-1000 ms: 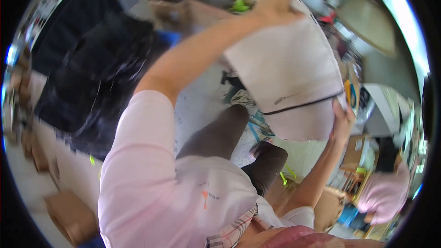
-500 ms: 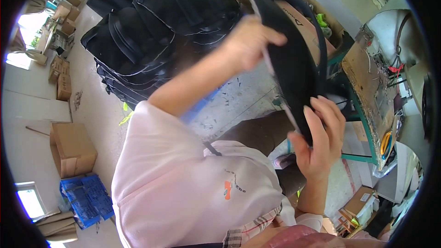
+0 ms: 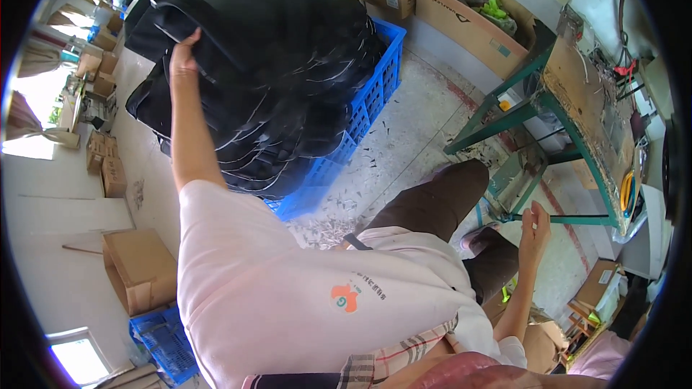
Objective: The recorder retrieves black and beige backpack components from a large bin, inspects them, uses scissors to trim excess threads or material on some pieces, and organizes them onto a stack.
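My left hand (image 3: 184, 57) is stretched forward, its fingers closed over the edge of a black fabric piece (image 3: 238, 29). That piece lies on top of a high pile of black sewn pieces (image 3: 288, 108) with pale loose threads and edges. Part of the piece blends into the pile, so its outline is hard to follow. Under the pile is a blue plastic crate (image 3: 376, 75). Held apart at the right, beside the green-legged bench, my right hand (image 3: 535, 234) has loosely extended fingers and nothing visible in it.
A worn wooden bench (image 3: 587, 108) with a green metal frame stands at the right, holding yellow-handled scissors (image 3: 628, 191). Cardboard boxes (image 3: 461, 21) line the far wall. At the left are an open carton (image 3: 140, 270) and another blue crate (image 3: 162, 346). Scraps litter the floor.
The black piece has gone from between both hands at the right to the pile at the left, carried by my left hand. My right hand has let go and dropped lower right.
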{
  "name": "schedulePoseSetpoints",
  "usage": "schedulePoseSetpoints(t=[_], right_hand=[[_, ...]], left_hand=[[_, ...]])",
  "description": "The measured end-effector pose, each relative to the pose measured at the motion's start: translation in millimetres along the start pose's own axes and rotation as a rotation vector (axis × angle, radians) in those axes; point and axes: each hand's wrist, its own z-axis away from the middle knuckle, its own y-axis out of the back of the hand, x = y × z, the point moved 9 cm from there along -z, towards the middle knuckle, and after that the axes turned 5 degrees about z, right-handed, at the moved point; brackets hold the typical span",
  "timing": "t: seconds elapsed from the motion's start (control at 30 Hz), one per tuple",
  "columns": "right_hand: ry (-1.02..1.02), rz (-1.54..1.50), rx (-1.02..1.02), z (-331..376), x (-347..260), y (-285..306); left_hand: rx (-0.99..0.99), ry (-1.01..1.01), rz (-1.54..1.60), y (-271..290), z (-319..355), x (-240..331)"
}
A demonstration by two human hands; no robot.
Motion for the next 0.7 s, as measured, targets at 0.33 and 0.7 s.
schedulePoseSetpoints(t=[0.33, 0.7], right_hand=[[-0.152, 0.210, 0.013, 50.2, 78.3, 3.1], [-0.232, 0.184, 0.028, 78.1, 102.6, 2.2]], left_hand=[[0.408, 0.279, -0.044, 45.4, -52.1, -103.7], [0.759, -0.421, -1.517, -49.1, 28.1, -24.8]])
